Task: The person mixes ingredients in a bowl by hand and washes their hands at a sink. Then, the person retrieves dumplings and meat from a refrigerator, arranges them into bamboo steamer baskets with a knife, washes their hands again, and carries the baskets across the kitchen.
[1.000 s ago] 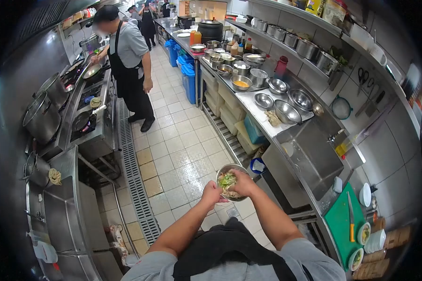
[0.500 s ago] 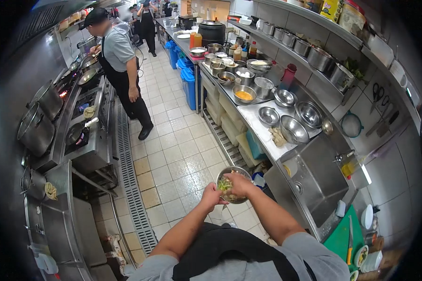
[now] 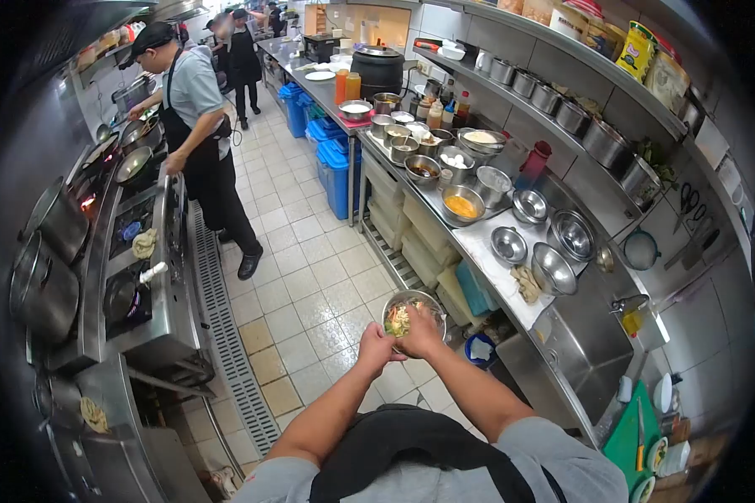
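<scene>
A round metal bowl (image 3: 435, 303) is held out before my body, above the tiled floor. My left hand (image 3: 377, 344) is closed on its near left rim, the thumb on top. My right hand (image 3: 421, 334) reaches down into the bowl, its fingers among the food. Those fingertips are hidden by the hand and the mixture. Chopped food (image 3: 398, 318) in pale, green and reddish bits shows on the bowl's left side; I cannot tell each kind.
Right of me runs a steel counter with a sink (image 3: 583, 344), metal bowls and a green cutting board (image 3: 625, 440) bearing a knife (image 3: 640, 432). On the left, a co-worker (image 3: 197, 109) stands at the stove (image 3: 168, 310). A floor drain (image 3: 226, 335) crosses the tiles. Blue bins (image 3: 333, 176) stand farther back.
My view has shifted slightly. My right hand has moved within the bowl, and more pale food shows. The co-worker's hanging hand has come to the stove's edge.
</scene>
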Demonstrator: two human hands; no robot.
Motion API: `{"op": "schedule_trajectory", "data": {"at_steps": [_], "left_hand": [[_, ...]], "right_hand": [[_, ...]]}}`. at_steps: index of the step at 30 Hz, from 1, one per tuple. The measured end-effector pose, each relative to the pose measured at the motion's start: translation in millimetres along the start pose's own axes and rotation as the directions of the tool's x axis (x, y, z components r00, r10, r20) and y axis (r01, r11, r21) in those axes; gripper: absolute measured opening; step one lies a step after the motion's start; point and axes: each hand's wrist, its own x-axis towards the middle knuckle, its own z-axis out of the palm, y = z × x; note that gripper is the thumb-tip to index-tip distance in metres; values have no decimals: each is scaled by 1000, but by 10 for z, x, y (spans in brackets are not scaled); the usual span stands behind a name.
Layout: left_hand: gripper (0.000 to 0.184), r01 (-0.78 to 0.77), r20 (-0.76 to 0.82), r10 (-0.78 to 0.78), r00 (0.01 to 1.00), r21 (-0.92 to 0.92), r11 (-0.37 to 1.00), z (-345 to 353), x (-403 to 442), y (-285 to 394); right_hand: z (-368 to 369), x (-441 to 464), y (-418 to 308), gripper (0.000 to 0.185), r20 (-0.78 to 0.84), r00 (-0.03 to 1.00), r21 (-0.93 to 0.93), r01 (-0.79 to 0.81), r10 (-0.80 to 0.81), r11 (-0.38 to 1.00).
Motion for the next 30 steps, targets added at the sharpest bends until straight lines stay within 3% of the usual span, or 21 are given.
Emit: {"op": "schedule_trajectory", "data": {"at_steps": [1, 3, 4, 5, 7, 9, 11, 12, 13, 15, 17, 19, 20, 24, 25, 27, 28, 29, 30], "left_hand": [[25, 6, 11, -6, 1000, 7, 1000, -52, 58, 45], [25, 96, 58, -95, 994, -14, 995, -127, 143, 108], [25, 99, 63, -98, 993, -10, 995, -143, 191, 144], [24, 124, 74, -123, 990, 1, 992, -150, 236, 162], [24, 150, 90, -150, 985, 5, 989, -146, 333, 271], [22, 153, 119, -147, 982, -39, 987, -120, 468, 385], [21, 140, 114, -137, 984, -23, 990, -137, 661, 419], [20, 120, 105, -118, 987, -11, 993, -133, 733, 470], [20, 116, 105, -114, 988, -17, 993, -137, 786, 513], [20, 117, 167, -118, 979, 13, 993, -97, 874, 597], [19, 102, 194, -93, 977, -35, 994, -24, 1021, 575], [18, 59, 185, -74, 980, 88, 994, 0, 1130, 597], [18, 59, 187, -73, 980, 80, 995, 0, 1220, 536], [20, 132, 192, -133, 972, 23, 991, -14, 1409, 358], [21, 175, 166, -179, 970, 40, 984, 19, 1427, 435], [21, 157, 153, -167, 974, 73, 985, 62, 1541, 515], [22, 126, 152, -133, 979, 55, 991, 51, 1655, 517], [22, 99, 152, -104, 983, 38, 994, 36, 1752, 505], [23, 74, 132, -71, 989, -16, 997, 53, 1789, 554]], "right_hand": [[5, 92, -11, 84, -4, 1000, 2, -14, 14, 1000], [-77, 283, -2, 66, 243, 970, -37, -6, 15, 999], [-138, 331, -6, 51, 214, 977, -80, 39, -21, 996], [-177, 365, -29, 51, 213, 977, -79, 35, -17, 996], [-259, 457, -61, 47, 47, 995, -111, 88, -84, 990], [-207, 599, 3, 53, 13, 994, -132, 105, -104, 986], [-218, 721, 43, 66, 230, 947, 126, 202, -227, 971], [-465, 800, -73, 78, 391, 902, 184, 117, -181, 976], [-406, 909, 34, 78, 391, 902, 178, 121, -184, 976], [-308, 1147, 268, 83, 168, 967, 175, 161, -190, 971], [-254, 1328, 329, 84, 180, 967, 247, 134, -182, 960], [-210, 1476, 247, 76, 329, 931, 292, 61, -160, 955], [-215, 1537, 239, 60, 379, 897, 274, 128, -229, 953], [31, 1794, 431, 39, 594, 773, 80, 219, -223, 973], [63, 1837, 488, 39, 591, 776, 74, 219, -220, 973], [86, 1952, 596, 49, 477, 863, -107, 243, -165, 964], [-34, 1942, 541, 62, 448, 882, -129, 227, -147, 965], [-115, 1921, 459, 62, 445, 884, -130, 220, -142, 967], [-177, 1916, 396, 69, 383, 922, -38, 84, -63, 996]]}}
